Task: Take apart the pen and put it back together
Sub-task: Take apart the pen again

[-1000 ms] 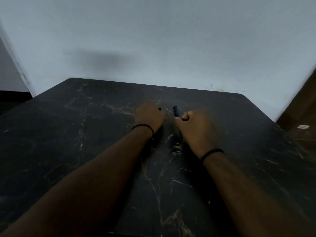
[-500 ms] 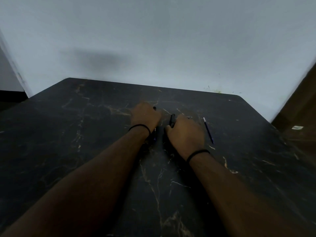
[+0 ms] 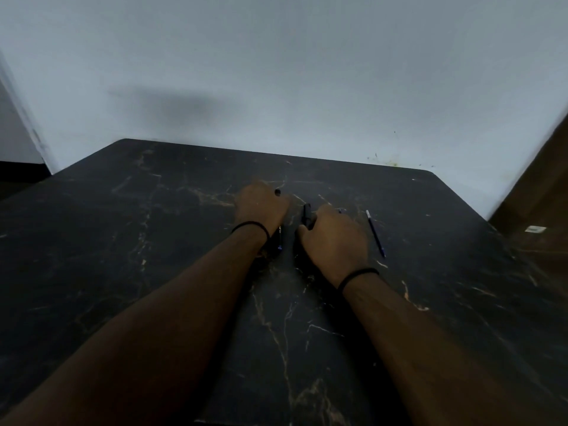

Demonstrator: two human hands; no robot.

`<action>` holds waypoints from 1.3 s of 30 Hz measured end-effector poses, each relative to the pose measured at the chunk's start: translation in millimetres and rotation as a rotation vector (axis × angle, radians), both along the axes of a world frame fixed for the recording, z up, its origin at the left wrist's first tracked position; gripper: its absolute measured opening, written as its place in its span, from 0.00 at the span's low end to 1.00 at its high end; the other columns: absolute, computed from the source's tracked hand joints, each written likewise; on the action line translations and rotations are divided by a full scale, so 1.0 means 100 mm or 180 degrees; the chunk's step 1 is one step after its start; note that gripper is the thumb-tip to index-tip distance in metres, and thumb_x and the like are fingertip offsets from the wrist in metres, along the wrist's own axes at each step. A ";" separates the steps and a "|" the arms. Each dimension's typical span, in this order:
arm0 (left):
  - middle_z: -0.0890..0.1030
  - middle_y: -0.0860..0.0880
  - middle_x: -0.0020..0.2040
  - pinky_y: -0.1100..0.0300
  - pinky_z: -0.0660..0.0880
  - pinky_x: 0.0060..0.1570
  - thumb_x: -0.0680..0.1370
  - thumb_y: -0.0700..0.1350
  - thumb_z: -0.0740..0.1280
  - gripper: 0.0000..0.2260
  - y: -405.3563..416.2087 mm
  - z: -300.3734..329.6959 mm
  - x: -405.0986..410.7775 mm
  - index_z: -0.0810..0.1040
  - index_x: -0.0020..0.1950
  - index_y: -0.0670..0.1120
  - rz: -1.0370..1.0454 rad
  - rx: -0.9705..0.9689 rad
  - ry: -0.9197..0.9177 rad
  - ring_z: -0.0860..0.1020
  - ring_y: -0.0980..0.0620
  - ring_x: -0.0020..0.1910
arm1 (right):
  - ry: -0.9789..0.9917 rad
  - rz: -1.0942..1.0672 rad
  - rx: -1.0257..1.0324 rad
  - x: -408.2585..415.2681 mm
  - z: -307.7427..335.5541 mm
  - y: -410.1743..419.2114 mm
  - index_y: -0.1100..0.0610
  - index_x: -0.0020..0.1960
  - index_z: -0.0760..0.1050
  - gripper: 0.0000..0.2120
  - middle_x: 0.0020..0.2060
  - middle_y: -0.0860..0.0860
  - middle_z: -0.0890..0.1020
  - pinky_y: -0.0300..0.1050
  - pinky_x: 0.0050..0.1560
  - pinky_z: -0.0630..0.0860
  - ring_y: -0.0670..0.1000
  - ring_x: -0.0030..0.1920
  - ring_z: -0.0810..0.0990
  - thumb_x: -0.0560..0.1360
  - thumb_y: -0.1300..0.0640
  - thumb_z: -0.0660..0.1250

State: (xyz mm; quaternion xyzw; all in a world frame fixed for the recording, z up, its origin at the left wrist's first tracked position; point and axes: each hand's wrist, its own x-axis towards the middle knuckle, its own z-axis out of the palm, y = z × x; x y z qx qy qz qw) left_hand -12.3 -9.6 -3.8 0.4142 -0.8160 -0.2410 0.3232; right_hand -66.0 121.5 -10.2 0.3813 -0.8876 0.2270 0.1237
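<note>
Two bare forearms ran up from the lower corners of the frame across the dark, veined tabletop [image 3: 153, 241], converging near the centre. Each wrist carried a thin black band: left wristband [image 3: 250, 226], right wristband [image 3: 358, 275].

The right hand [image 3: 335, 238] lay knuckles-up just right of centre, fingers curled and clenched around a dark pen barrel [image 3: 306, 214]; the barrel's far end stuck out past the thumb side, pointing toward the top of the frame. How the barrel sat inside the fist was hidden.

The left hand [image 3: 261, 204] lay just left of it, close but apart, also curled into a fist. A small dark round piece [image 3: 277, 191] showed at its far knuckles, seemingly gripped; what it was could not be told. A small blue-tipped bit [image 3: 279, 245] showed below that wrist, too dim to identify.

To the right of the right hand, apart from it, a thin blue refill [image 3: 375, 233] with a pale far tip lay flat on the tabletop, angled from upper left to lower right.

Beyond the tabletop's far edge stood a plain pale wall [image 3: 307, 72].
</note>
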 end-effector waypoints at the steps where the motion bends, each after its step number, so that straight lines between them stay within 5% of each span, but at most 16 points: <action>1: 0.74 0.46 0.31 0.59 0.64 0.29 0.72 0.50 0.67 0.14 -0.01 0.00 0.00 0.71 0.32 0.43 0.0003 0.0032 0.0079 0.73 0.49 0.30 | -0.0011 0.0002 0.0002 0.00 0.00 0.00 0.57 0.52 0.74 0.17 0.49 0.56 0.82 0.45 0.41 0.69 0.58 0.48 0.81 0.76 0.43 0.64; 7: 0.75 0.48 0.28 0.59 0.69 0.30 0.73 0.49 0.68 0.13 -0.01 -0.03 0.00 0.73 0.31 0.46 -0.0042 0.0423 0.0853 0.72 0.52 0.27 | -0.0157 -0.0017 -0.0159 -0.01 0.04 0.02 0.57 0.51 0.74 0.18 0.44 0.54 0.81 0.46 0.40 0.71 0.57 0.45 0.80 0.78 0.42 0.61; 15: 0.76 0.46 0.32 0.60 0.69 0.26 0.76 0.43 0.68 0.06 0.06 0.14 0.00 0.77 0.42 0.42 -0.1104 0.2323 0.2596 0.73 0.50 0.27 | -0.0534 0.0402 -0.1769 -0.11 0.13 0.11 0.55 0.38 0.71 0.19 0.32 0.51 0.77 0.48 0.33 0.69 0.49 0.34 0.77 0.82 0.44 0.58; 19: 0.78 0.47 0.33 0.58 0.70 0.29 0.76 0.44 0.68 0.06 0.15 0.18 -0.01 0.77 0.40 0.44 -0.1518 0.2569 0.2628 0.77 0.51 0.28 | -0.1420 0.0812 -0.1968 -0.06 0.16 0.10 0.54 0.38 0.76 0.22 0.33 0.53 0.83 0.50 0.35 0.77 0.53 0.33 0.81 0.77 0.37 0.62; 23: 0.77 0.49 0.32 0.60 0.65 0.30 0.76 0.43 0.69 0.09 0.18 0.18 -0.03 0.75 0.36 0.46 -0.1532 0.2510 0.2560 0.73 0.54 0.28 | -0.2025 0.1130 -0.2079 -0.02 0.18 0.09 0.50 0.41 0.77 0.08 0.32 0.53 0.84 0.43 0.31 0.74 0.45 0.27 0.78 0.77 0.49 0.70; 28: 0.81 0.49 0.39 0.59 0.65 0.35 0.76 0.45 0.68 0.06 0.19 0.20 0.00 0.80 0.49 0.44 -0.1703 0.2665 0.2547 0.74 0.52 0.36 | -0.1898 0.1169 -0.1955 -0.04 0.18 0.12 0.50 0.41 0.78 0.07 0.30 0.52 0.83 0.43 0.31 0.75 0.44 0.26 0.76 0.78 0.53 0.69; 31: 0.83 0.51 0.41 0.58 0.66 0.38 0.78 0.45 0.67 0.05 0.16 0.19 0.03 0.82 0.48 0.47 -0.1898 0.2673 0.2590 0.75 0.52 0.40 | -0.1849 0.1144 -0.1889 -0.04 0.17 0.13 0.50 0.43 0.79 0.07 0.32 0.51 0.83 0.42 0.33 0.74 0.42 0.28 0.76 0.78 0.50 0.67; 39: 0.83 0.46 0.51 0.59 0.74 0.31 0.79 0.43 0.62 0.09 0.17 0.16 0.03 0.81 0.54 0.44 -0.2883 0.2895 0.2545 0.78 0.50 0.42 | -0.2725 0.1265 -0.2148 -0.08 0.21 0.09 0.61 0.50 0.79 0.13 0.31 0.50 0.79 0.37 0.23 0.66 0.43 0.24 0.70 0.83 0.54 0.60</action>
